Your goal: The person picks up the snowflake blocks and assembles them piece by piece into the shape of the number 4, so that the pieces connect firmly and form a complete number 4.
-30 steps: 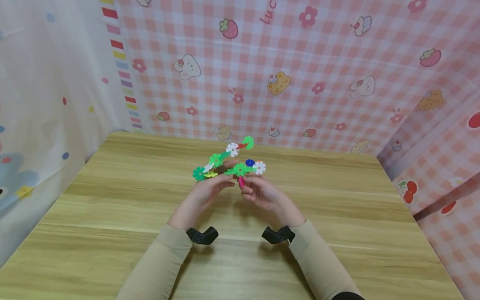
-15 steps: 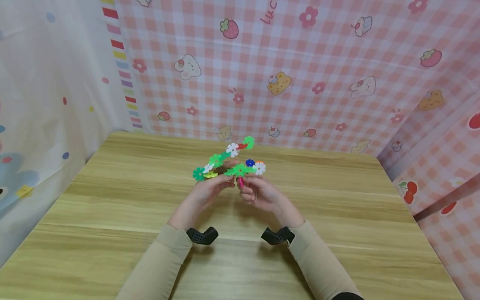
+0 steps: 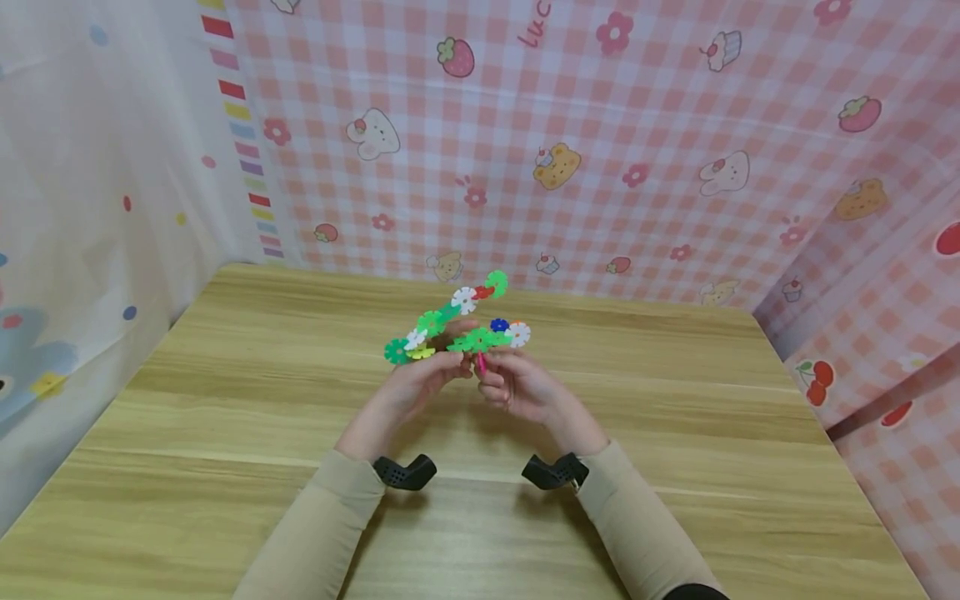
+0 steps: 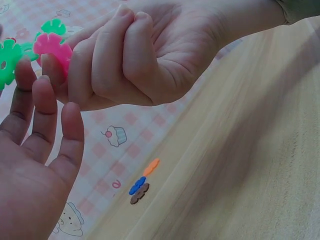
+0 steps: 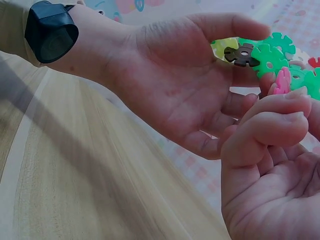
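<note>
A chain of interlocking plastic snowflake discs (image 3: pixel 480 339), mostly green with white, red and yellow ones, is held above the table in the head view. My left hand (image 3: pixel 420 383) holds it, thumb on the near side and fingers behind. My right hand (image 3: pixel 528 390) pinches a pink snowflake disc (image 4: pixel 53 50) at the near edge of the green discs. The right wrist view shows the pink disc upright against a green disc (image 5: pixel 270 62), with a brown disc (image 5: pixel 242 55) beside that. Whether the pink disc's slot is joined is hidden by the fingertips.
Orange (image 4: pixel 151 167), blue (image 4: pixel 137 185) and brown (image 4: pixel 140 194) discs lie on the wooden table (image 3: pixel 300 400) near its far side, beyond the hands. A pink checked cloth (image 3: pixel 630 100) hangs behind the table, and a white curtain (image 3: pixel 97 208) hangs at the left.
The chain has tilted slightly, its left end dipping and the red disc showing more of its face. Both hands stay almost in place, the right still pinching the pink disc.
</note>
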